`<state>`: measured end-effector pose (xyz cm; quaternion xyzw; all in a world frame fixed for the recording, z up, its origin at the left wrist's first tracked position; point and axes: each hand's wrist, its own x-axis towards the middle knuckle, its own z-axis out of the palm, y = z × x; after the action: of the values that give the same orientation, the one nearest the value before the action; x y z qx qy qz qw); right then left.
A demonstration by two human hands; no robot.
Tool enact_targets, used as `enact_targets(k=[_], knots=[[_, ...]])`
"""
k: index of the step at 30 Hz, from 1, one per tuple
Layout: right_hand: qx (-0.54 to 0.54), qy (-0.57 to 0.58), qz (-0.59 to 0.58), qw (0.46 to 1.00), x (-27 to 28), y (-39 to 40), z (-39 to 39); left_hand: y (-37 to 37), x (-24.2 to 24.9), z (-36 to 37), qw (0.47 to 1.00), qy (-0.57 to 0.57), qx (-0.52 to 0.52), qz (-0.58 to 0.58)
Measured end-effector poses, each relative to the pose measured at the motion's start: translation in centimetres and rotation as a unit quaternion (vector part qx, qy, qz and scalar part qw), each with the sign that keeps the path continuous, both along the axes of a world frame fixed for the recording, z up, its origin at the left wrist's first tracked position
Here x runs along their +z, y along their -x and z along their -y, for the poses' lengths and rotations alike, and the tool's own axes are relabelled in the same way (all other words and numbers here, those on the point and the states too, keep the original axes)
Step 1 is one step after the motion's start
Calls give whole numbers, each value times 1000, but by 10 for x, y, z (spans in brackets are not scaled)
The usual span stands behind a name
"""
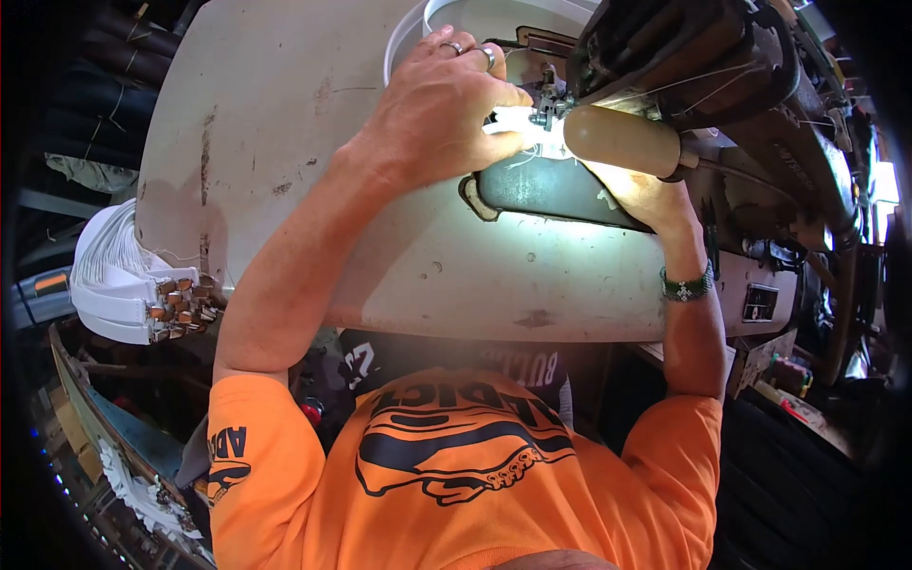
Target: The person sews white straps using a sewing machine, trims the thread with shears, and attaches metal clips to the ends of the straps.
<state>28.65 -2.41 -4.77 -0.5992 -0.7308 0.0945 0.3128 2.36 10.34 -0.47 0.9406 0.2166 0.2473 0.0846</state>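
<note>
My left hand (442, 109), with rings on two fingers, reaches to the sewing machine's needle area. Its thumb and index finger close on a white strip (513, 120) beside the metal presser foot (545, 112). Loose white threads hang by the strip. My right hand (635, 193) lies on the other side of the foot, partly behind the lit lamp (622, 141); its fingers are hidden. A dark metal plate (560, 190) lies under the work.
The machine's dark arm (693, 47) looms at the upper right. A bundle of white straps with metal clips (114, 285) hangs at the table's left edge. A white round rim (391, 47) stands behind my left hand. The worn tabletop (427, 275) curves toward my body.
</note>
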Motion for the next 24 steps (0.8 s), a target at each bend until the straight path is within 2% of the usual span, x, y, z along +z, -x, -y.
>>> enact_targets(k=[6,9,21,24], knots=[[-4,0,-9,1000,2,1,0,-1,4,-3,1000,24,-7,-15],[-41,46,-35,997,8,7,1,-1,1,-5,1000,4,-19,7],[-34,37,34,998,14,9,-2,-4,1,-10,1000,-4,-16,7],[-38,32,22,999,11,6,-1,-5,1,-11,1000,-13,-21,5]])
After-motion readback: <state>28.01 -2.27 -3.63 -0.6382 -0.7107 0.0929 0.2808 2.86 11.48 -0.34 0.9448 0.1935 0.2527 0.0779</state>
